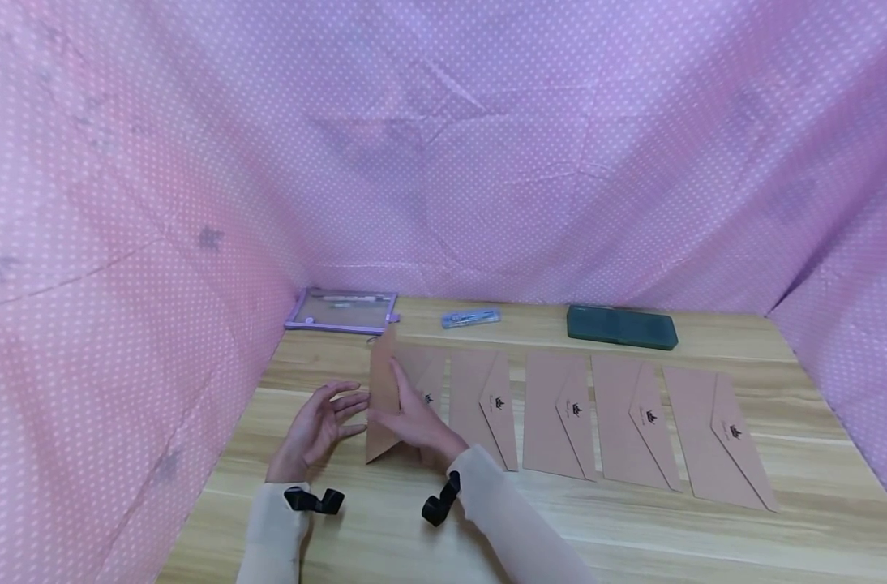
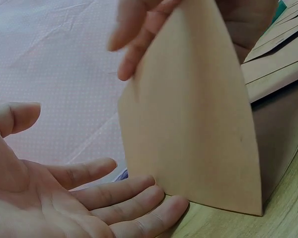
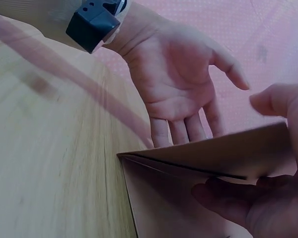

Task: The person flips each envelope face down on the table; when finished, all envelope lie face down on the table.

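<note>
on my feed the right hand (image 1: pixel 417 418) has a brown envelope (image 1: pixel 383 381) pinched between thumb and fingers, tilted up from the bench (image 1: pixel 385 527) at the left end of the row. the left hand (image 1: pixel 327 418) is wide open, palm up, fingers straight and thumb well apart from them; its fingertips sit at the envelope's lower edge, though i can't tell if they touch it. crown-marked envelopes (image 1: pixel 553 438) lie flat to the right.
</note>
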Available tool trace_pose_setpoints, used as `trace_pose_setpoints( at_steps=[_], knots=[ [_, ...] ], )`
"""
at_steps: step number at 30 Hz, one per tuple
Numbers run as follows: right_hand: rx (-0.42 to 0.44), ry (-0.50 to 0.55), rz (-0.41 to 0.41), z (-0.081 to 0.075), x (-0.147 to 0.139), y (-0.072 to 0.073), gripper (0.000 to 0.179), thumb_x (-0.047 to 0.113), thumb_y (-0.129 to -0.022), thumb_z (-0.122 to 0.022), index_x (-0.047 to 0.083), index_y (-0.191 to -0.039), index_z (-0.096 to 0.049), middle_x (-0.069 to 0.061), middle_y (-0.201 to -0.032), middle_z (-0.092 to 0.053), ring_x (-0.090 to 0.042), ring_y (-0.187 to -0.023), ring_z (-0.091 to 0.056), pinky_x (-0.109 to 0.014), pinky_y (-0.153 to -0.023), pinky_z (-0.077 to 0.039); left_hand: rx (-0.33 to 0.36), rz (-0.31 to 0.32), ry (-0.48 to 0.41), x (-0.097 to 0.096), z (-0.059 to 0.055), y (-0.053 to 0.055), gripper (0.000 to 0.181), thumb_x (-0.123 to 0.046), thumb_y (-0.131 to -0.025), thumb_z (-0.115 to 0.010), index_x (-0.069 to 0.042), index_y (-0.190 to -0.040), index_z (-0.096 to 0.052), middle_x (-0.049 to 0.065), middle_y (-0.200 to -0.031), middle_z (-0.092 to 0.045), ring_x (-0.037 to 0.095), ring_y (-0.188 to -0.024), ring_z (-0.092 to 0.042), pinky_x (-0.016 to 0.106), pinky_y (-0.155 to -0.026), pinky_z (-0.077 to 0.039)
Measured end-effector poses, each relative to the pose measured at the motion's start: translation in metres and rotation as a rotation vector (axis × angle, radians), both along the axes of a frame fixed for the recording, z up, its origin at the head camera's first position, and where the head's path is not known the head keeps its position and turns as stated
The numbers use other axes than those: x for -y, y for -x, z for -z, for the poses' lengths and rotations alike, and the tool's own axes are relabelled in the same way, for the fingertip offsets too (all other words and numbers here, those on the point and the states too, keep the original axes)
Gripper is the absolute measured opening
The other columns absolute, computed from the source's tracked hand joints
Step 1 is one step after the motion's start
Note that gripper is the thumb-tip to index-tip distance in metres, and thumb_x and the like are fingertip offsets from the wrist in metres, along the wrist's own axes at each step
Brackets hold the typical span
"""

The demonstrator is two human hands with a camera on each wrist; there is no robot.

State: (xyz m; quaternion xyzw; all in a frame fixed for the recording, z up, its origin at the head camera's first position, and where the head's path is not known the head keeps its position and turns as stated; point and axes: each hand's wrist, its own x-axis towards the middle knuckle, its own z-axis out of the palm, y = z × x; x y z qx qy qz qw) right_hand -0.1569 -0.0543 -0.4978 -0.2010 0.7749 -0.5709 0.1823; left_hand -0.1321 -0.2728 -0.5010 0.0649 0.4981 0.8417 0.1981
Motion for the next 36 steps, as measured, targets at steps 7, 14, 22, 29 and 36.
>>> trace_pose_setpoints(
  at_steps=[7,14,22,29,36],
  knots=[
    [0.031,-0.021,0.075,0.006,-0.004,0.002,0.092,0.017,-0.09,-0.063,0.016,-0.162,-0.006,-0.011,-0.169,-0.014,-0.032,-0.154,-0.024,-0.052,-0.124,-0.024,0.008,-0.035,0.076,-0.002,0.0,-0.001,0.042,-0.027,-0.111,-0.023,-0.017,-0.12,-0.062,0.001,-0.121,-0.071,0.016,-0.12,-0.064,0.039,-0.093,-0.057],
    [0.085,0.068,0.148,0.011,-0.007,0.005,0.091,-0.006,-0.083,-0.053,0.013,-0.162,-0.011,-0.008,-0.17,-0.014,-0.028,-0.155,-0.02,-0.05,-0.126,-0.019,0.08,-0.181,0.333,-0.009,0.003,0.0,0.025,-0.017,-0.107,-0.038,-0.009,-0.127,-0.051,-0.001,-0.12,-0.069,0.014,-0.113,-0.065,0.032,-0.089,-0.058],
    [0.141,0.205,0.226,0.006,-0.006,0.008,0.092,-0.009,-0.083,-0.054,0.017,-0.162,-0.013,-0.003,-0.171,-0.012,-0.024,-0.156,-0.015,-0.048,-0.127,-0.015,0.068,-0.299,0.503,-0.023,-0.001,-0.001,0.051,-0.004,-0.095,-0.06,0.007,-0.14,-0.042,0.003,-0.119,-0.068,0.004,-0.096,-0.068,0.026,-0.085,-0.057],
    [0.175,0.273,0.263,-0.001,-0.006,0.008,0.092,-0.01,-0.084,-0.053,0.022,-0.162,-0.014,0.001,-0.171,-0.01,-0.025,-0.157,-0.009,-0.051,-0.127,-0.011,0.07,-0.32,0.506,-0.028,-0.005,-0.007,0.057,0.003,-0.088,-0.064,0.006,-0.141,-0.045,0.0,-0.12,-0.066,0.004,-0.096,-0.066,0.021,-0.079,-0.057],
    [0.197,0.319,0.265,-0.003,-0.005,0.009,0.092,-0.009,-0.084,-0.054,0.025,-0.161,-0.017,0.003,-0.171,-0.011,-0.023,-0.157,-0.008,-0.052,-0.127,-0.011,0.066,-0.341,0.415,-0.032,-0.003,-0.013,0.058,0.012,-0.085,-0.064,0.005,-0.139,-0.048,-0.011,-0.108,-0.069,0.005,-0.095,-0.07,0.021,-0.079,-0.059]
  ],
)
